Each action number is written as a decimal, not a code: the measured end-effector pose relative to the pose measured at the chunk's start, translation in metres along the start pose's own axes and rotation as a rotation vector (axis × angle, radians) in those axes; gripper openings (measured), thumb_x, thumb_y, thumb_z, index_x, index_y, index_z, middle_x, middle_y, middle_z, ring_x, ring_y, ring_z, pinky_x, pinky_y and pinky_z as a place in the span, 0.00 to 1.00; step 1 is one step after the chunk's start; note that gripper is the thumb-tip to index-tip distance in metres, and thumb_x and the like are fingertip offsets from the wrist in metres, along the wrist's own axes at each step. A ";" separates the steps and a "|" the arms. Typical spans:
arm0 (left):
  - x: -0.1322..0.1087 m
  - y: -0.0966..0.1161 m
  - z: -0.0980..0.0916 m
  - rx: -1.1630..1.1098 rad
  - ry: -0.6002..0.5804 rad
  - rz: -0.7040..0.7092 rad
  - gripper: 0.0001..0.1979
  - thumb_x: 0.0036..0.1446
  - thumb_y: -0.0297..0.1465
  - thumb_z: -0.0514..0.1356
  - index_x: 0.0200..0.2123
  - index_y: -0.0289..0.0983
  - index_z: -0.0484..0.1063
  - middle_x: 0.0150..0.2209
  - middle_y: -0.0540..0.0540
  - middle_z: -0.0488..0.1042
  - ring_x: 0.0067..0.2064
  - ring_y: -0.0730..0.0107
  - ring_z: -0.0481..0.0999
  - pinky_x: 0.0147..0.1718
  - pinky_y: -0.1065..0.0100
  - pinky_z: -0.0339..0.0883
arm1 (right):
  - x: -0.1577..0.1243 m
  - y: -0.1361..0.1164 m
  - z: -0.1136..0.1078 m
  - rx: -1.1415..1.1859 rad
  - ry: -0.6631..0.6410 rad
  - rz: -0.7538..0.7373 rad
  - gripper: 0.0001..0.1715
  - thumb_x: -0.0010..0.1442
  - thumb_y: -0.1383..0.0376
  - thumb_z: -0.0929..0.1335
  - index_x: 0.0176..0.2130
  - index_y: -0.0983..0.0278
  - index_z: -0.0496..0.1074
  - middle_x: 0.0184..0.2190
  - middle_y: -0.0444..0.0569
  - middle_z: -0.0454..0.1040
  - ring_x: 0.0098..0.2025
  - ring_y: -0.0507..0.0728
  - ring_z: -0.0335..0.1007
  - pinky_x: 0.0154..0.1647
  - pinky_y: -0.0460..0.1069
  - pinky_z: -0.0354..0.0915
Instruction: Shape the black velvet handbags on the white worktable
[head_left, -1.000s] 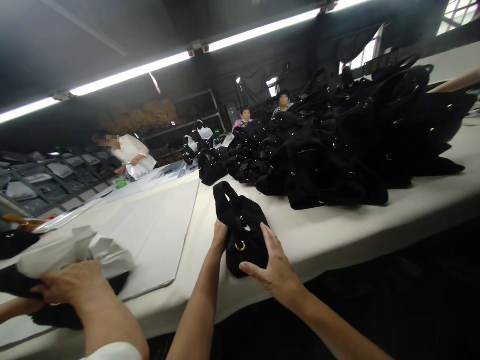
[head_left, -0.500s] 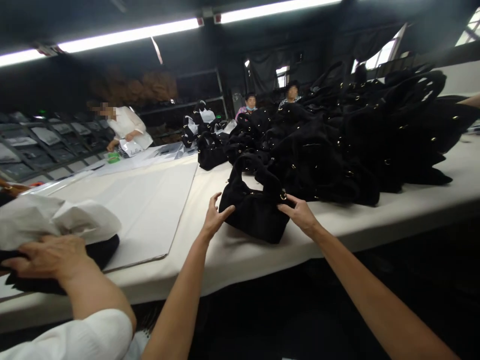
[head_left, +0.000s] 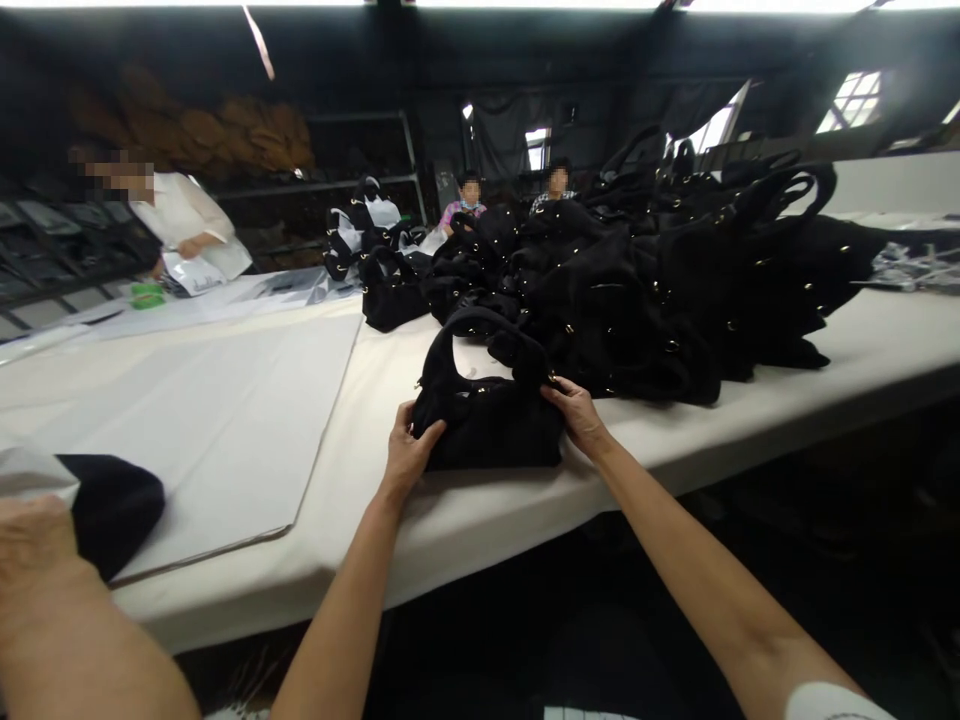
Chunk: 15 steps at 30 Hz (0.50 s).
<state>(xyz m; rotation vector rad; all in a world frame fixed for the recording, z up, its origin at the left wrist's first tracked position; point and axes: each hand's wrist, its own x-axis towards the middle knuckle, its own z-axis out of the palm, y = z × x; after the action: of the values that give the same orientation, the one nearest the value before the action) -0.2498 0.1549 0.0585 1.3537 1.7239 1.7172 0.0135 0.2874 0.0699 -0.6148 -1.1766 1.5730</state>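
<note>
A black handbag (head_left: 495, 430) stands upright near the front edge of the cloth-covered table (head_left: 645, 435), its handle arched up and small gold rings at its sides. My left hand (head_left: 411, 445) grips the bag's left end, thumb on the front face. At the right end, by a gold ring, my right hand (head_left: 576, 412) pinches the bag's upper corner. Just behind it lies a large pile of black bags (head_left: 622, 300) with gold fittings.
A large pale board (head_left: 225, 420) covers the table's left part. At the lower left a person's hand (head_left: 34, 540) is at a black and white item (head_left: 116, 505). Another person in white (head_left: 191, 220) stands at the far left; two more people are behind the pile.
The view has turned right and levelled. The bag now sits straighter, its bottom edge level, still between my hands. The neighbour's hand and white material have shifted toward the left edge.
</note>
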 end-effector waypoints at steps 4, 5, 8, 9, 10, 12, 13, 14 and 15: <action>-0.015 0.008 -0.009 -0.139 0.009 0.051 0.21 0.56 0.47 0.65 0.47 0.40 0.69 0.46 0.45 0.74 0.49 0.61 0.74 0.50 0.63 0.67 | -0.018 -0.001 0.001 0.080 -0.003 -0.038 0.33 0.55 0.43 0.73 0.55 0.55 0.71 0.51 0.46 0.76 0.55 0.61 0.70 0.56 0.54 0.67; -0.015 0.011 -0.012 -0.214 0.017 0.052 0.21 0.60 0.50 0.60 0.46 0.39 0.70 0.50 0.43 0.73 0.53 0.59 0.72 0.53 0.61 0.66 | -0.023 -0.002 0.001 0.113 -0.011 -0.026 0.34 0.58 0.40 0.69 0.56 0.54 0.70 0.52 0.46 0.75 0.56 0.61 0.69 0.57 0.54 0.67; -0.007 0.018 -0.013 -0.450 0.061 -0.041 0.30 0.64 0.57 0.48 0.45 0.37 0.73 0.54 0.40 0.72 0.60 0.56 0.68 0.59 0.57 0.64 | -0.032 -0.003 0.008 0.169 -0.011 0.042 0.37 0.61 0.35 0.61 0.55 0.56 0.71 0.48 0.47 0.77 0.54 0.62 0.71 0.54 0.55 0.69; -0.004 0.020 -0.010 -0.521 0.053 -0.108 0.32 0.63 0.58 0.48 0.46 0.37 0.73 0.53 0.40 0.74 0.59 0.55 0.69 0.58 0.56 0.65 | -0.033 -0.002 0.013 0.161 -0.004 0.060 0.38 0.61 0.35 0.60 0.53 0.58 0.72 0.46 0.48 0.78 0.52 0.62 0.72 0.52 0.56 0.70; -0.001 0.022 -0.006 -0.574 0.032 -0.179 0.33 0.61 0.59 0.50 0.48 0.37 0.73 0.50 0.40 0.75 0.57 0.54 0.72 0.57 0.56 0.67 | -0.033 0.000 0.018 0.135 0.018 0.066 0.39 0.61 0.35 0.60 0.51 0.60 0.73 0.43 0.49 0.78 0.50 0.63 0.73 0.50 0.56 0.71; 0.002 0.024 0.003 -0.604 0.002 -0.296 0.33 0.59 0.59 0.52 0.48 0.37 0.74 0.44 0.41 0.78 0.51 0.53 0.76 0.52 0.57 0.71 | -0.031 0.007 0.028 0.031 0.127 0.044 0.39 0.61 0.35 0.59 0.48 0.63 0.73 0.38 0.50 0.78 0.45 0.63 0.74 0.44 0.55 0.72; 0.003 0.023 0.008 -0.585 0.033 -0.326 0.33 0.59 0.59 0.53 0.46 0.36 0.76 0.41 0.41 0.78 0.47 0.54 0.77 0.48 0.58 0.73 | -0.030 0.011 0.032 -0.030 0.205 0.019 0.39 0.61 0.35 0.59 0.46 0.63 0.73 0.36 0.50 0.78 0.42 0.63 0.74 0.41 0.54 0.72; 0.003 0.022 0.011 -0.550 0.092 -0.339 0.32 0.58 0.59 0.54 0.43 0.36 0.77 0.38 0.42 0.78 0.44 0.55 0.78 0.45 0.60 0.74 | -0.027 0.014 0.034 -0.086 0.282 -0.006 0.38 0.60 0.35 0.59 0.43 0.64 0.73 0.33 0.49 0.77 0.39 0.62 0.74 0.38 0.53 0.72; 0.003 0.020 0.012 -0.508 0.158 -0.349 0.31 0.58 0.58 0.55 0.41 0.35 0.77 0.35 0.42 0.78 0.41 0.56 0.78 0.41 0.61 0.74 | -0.024 0.018 0.036 -0.130 0.345 -0.025 0.36 0.60 0.35 0.60 0.40 0.63 0.73 0.31 0.49 0.75 0.36 0.61 0.73 0.35 0.53 0.71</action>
<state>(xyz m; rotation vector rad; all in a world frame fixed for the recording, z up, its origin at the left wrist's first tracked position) -0.2342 0.1606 0.0759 0.6707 1.3576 1.9087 -0.0158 0.2518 0.0638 -0.9136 -1.0242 1.3115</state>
